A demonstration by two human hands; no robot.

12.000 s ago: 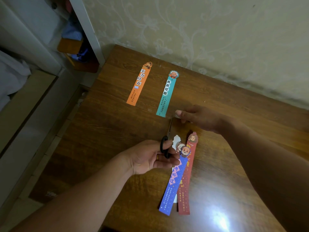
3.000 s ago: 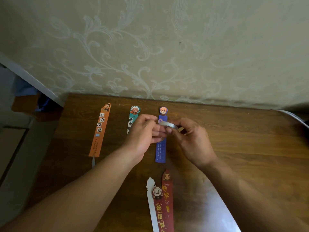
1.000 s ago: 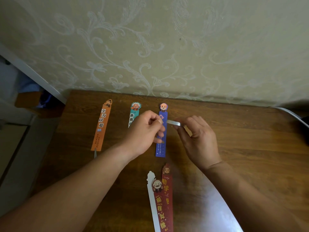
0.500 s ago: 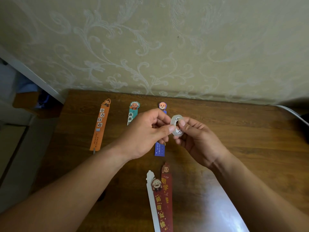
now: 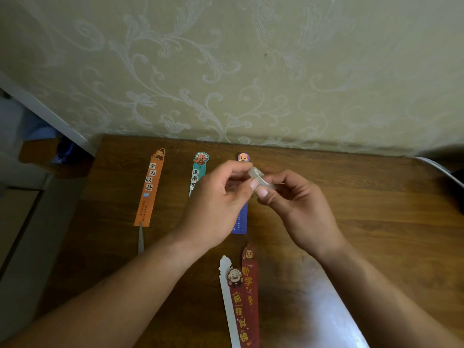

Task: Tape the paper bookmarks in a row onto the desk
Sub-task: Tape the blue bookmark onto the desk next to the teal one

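Tabletop (image 5: 376, 209): bare wood runs right of the blue bookmark (image 5: 240, 222) to a white cable (image 5: 434, 165) at the far right corner. Wall (image 5: 251, 71) bounds the rear edge. Left hand (image 5: 216, 204) and right hand (image 5: 298, 204), gripping a tape roll (image 5: 258, 175), block the centre. Loose bookmarks (image 5: 247, 310) occupy the near front.

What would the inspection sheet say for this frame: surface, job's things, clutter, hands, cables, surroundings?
Surface: glossy wooden desk.
Job's things: orange bookmark, teal bookmark, blue bookmark in a row near the wall; red bookmarks overlapping a white bookmark at the front; tape roll held.
Clutter: grey blade at the orange bookmark's lower end.
Hands: left hand and right hand both pinch the tape roll.
Cables: white cable, desk's right end.
Surroundings: patterned wall behind.
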